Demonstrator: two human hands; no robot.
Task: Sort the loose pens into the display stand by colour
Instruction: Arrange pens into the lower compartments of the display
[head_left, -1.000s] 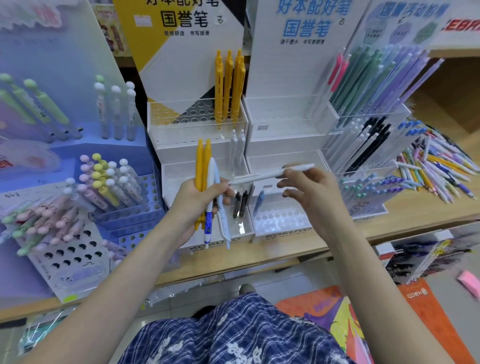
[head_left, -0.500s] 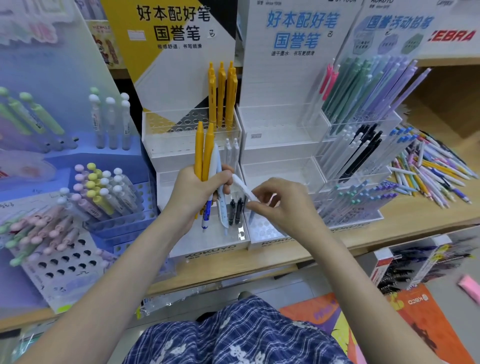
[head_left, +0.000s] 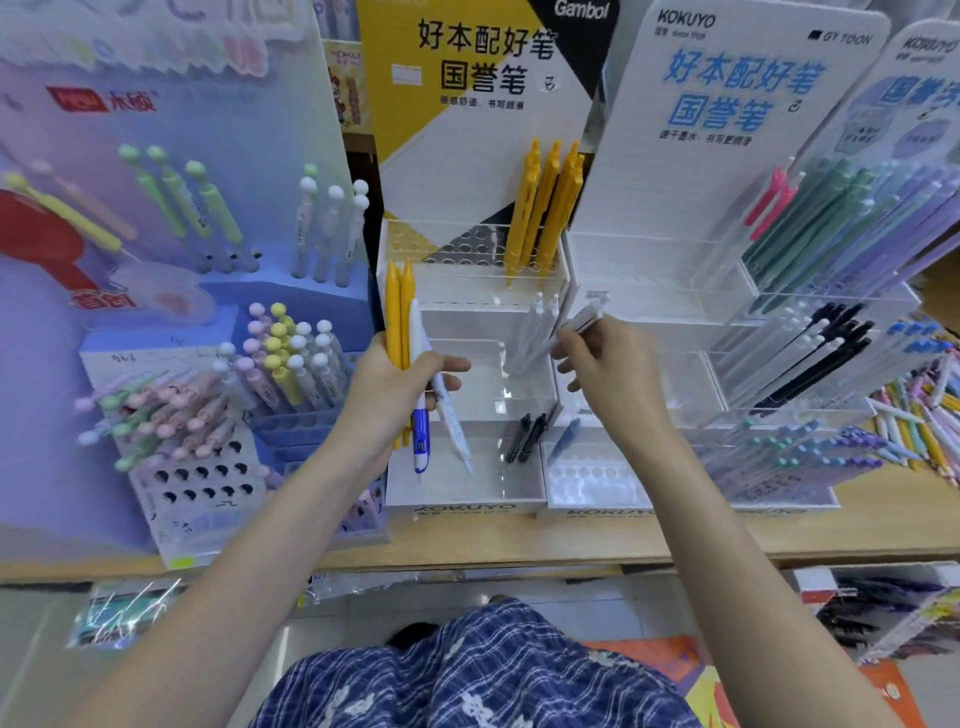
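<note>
While the left hand (head_left: 395, 395) grips a bundle of loose pens (head_left: 410, 358), two yellow ones upright beside white ones with a blue-tipped pen hanging below the fist, the right hand (head_left: 613, 374) pinches a single white pen (head_left: 582, 325) between thumb and fingertips, tilted with its upper end toward the back. That pen hovers over the middle tier of the clear tiered stand (head_left: 467, 499), just beside two white pens (head_left: 543, 312) already standing there. Lower down, two black pens (head_left: 524, 436) sit in the front tier; farther back, four yellow pens (head_left: 545, 208) stand in the top tier. By my reading, the white pen is being placed with its own colour. Next it needs turning upright and lowering tip-first into a free hole beside the white pair.
</note>
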